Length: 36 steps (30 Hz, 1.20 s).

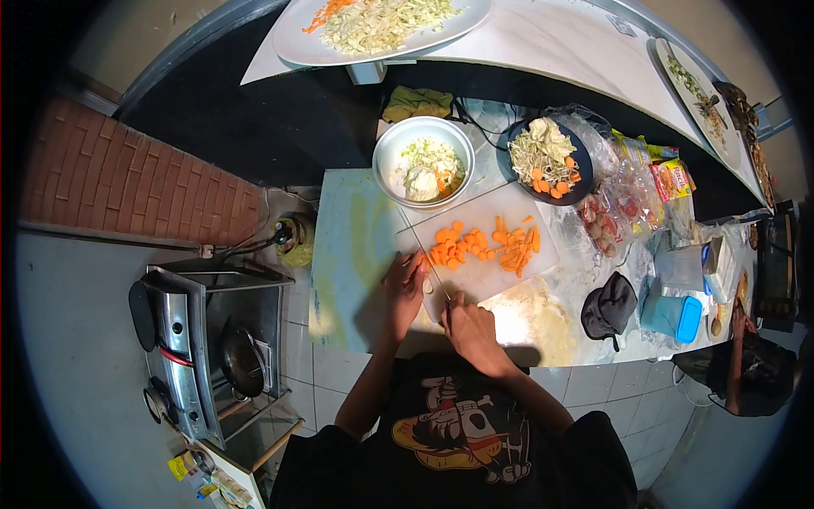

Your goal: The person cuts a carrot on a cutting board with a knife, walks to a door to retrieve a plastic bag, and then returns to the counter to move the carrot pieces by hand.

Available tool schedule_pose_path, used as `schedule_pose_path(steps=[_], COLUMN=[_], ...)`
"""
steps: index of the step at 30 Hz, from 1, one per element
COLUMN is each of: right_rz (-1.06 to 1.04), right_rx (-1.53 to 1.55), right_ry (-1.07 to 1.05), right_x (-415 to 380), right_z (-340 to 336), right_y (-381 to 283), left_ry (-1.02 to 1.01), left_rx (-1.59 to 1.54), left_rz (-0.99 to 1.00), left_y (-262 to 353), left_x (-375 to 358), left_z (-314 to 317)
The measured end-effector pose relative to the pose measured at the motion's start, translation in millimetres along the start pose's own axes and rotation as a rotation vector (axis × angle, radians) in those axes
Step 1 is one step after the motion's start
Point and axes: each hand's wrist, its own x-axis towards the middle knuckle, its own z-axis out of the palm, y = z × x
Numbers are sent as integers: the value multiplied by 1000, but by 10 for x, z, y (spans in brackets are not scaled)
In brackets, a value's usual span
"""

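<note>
My right hand (472,333) is closed around the handle of a knife (442,285). The thin blade points up and left across the white cutting board (500,282). Beside the blade, the fingers of my left hand (404,288) are bent together at the board's left edge, around a piece of carrot (423,263) that shows only in part. Sliced carrots (458,243) lie on the board just past the knife, rounds to the left and longer sticks (519,244) to the right. A small pale piece (428,288) lies between my hands.
Behind the board stand a white bowl (384,174) of chopped vegetables and a dark plate (519,176) with sprouts and carrot rounds. Plastic bags (623,208), a black cloth (608,307) and a blue-lidded container (666,314) are right. A stove (175,339) stands left. Another person's arm (737,360) shows far right.
</note>
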Motion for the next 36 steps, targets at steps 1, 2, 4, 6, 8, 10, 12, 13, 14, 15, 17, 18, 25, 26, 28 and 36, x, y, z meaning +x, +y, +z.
schedule_pose_path(steps=[1,2,4,6,8,10,12,13,14,15,17,18,25,26,28,36], right_rz=[1,2,-33,-48,-64,-34,-75,-118,-115,-114,-114,-130,-64,-63,13,77], right_rx=[7,8,-11,-25,-37,-37,-35,-32,-31,-37,-43,-50,-66,-65,-106,-107], right_ry=[-8,-10,-4,19,40,-21,33,88,87,80,73,80,-67,-71,-171,-252], right_x=[-4,-4,1,-7,-11,4,-18,-31,-45,-43,-21,-16,107,126,158,269], right_z=[-4,-16,-43,-13,15,27,120,160,198,196,187,169,-23,-45,-113,-206], right_y=[0,-5,-14,9,24,29,96,125,157,157,162,158,70,48,-9,-110], left_ry=[11,10,19,28,39,70,73,78,75,62,50,71,77,77,59,64], left_rx=[-40,-39,4,10,19,-79,-48,-15,-15,5,26,6,64,66,62,60], left_rz=[-22,-24,-19,-7,2,-124,-119,-113,-114,-124,-132,-103,-8,-13,-61,15], left_y=[0,-2,-17,-30,-36,-37,-63,-83,-104,-127,-172,-183,-132,-136,-125,-15], left_x=[-8,-12,-10,5,-10,-37,-45,-48,-52,-58,-53,-63,-51,-59,-71,-28], left_z=[7,8,14,27,37,58,67,69,70,71,89,105,80,79,88,47])
